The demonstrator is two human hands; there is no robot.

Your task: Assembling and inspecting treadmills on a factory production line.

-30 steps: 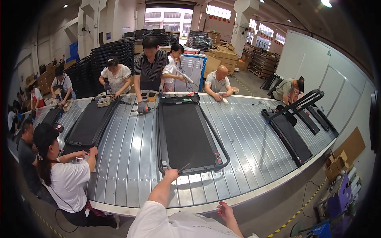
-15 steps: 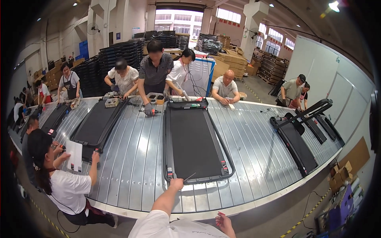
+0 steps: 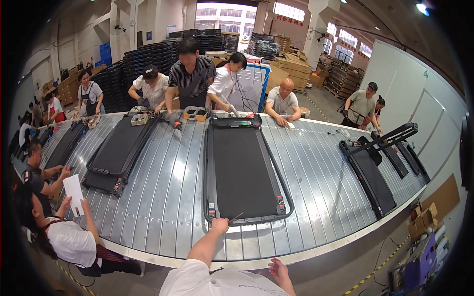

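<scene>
the left hand (image 3: 219, 226) is stretched forward over the near edge of the ribbed metal surface (image 3: 163, 197) and is closed around a thin dark tool (image 3: 236, 216), whose tip is laid against the near end of the flat black treadmill (image 3: 244, 172). this treadmill lies lengthwise in the middle of the surface, its near end just in front of the left hand and its far end by the people on the opposite side. the right hand (image 3: 279, 270) is kept low by the body, below the edge of the surface, loosely curled with nothing seen in it; how far it is open cannot be told. a 2nd black treadmill (image 3: 118, 150) is seen to the left, well apart from the first, and a 3rd one with a raised frame (image 3: 375, 163) is seen to the right. small trays of parts (image 3: 196, 113) are set at the far edge of the surface. a white sheet of paper (image 3: 74, 193) is held by a seated person at the left.
</scene>
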